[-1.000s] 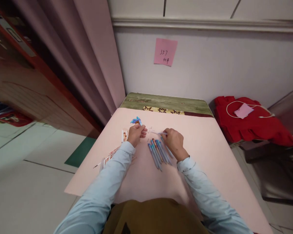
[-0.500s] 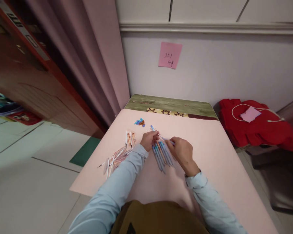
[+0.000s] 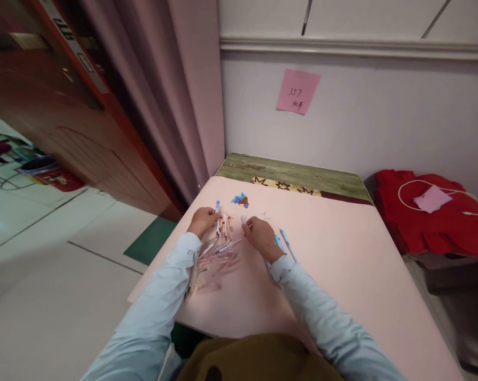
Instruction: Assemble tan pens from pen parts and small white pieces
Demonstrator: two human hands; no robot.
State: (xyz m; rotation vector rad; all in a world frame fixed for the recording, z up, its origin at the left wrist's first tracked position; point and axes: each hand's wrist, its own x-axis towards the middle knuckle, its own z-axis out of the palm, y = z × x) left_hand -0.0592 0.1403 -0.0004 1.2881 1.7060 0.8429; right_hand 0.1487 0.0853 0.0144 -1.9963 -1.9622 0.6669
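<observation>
My left hand (image 3: 203,220) is closed around a thin blue-tipped pen part (image 3: 217,211) that stands up from its fingers, at the far end of a heap of loose pale pen parts (image 3: 217,254). My right hand (image 3: 259,237) is pinched on a small pale piece (image 3: 243,219) beside that heap. A row of blue pens (image 3: 283,242) lies just right of my right wrist, partly hidden by it. A small cluster of blue and orange caps (image 3: 240,199) sits farther back on the pink table (image 3: 342,254).
Past the pink top, a green patterned strip (image 3: 294,172) meets the wall with a pink sticky note (image 3: 298,91). A pink curtain (image 3: 175,90) hangs left. A red cloth (image 3: 429,222) with a white cable and pink slip lies right.
Both hands moved left from the row of blue pens to the heap of loose pen parts. The camera view swung left too. My left hand now holds a blue-tipped piece upright.
</observation>
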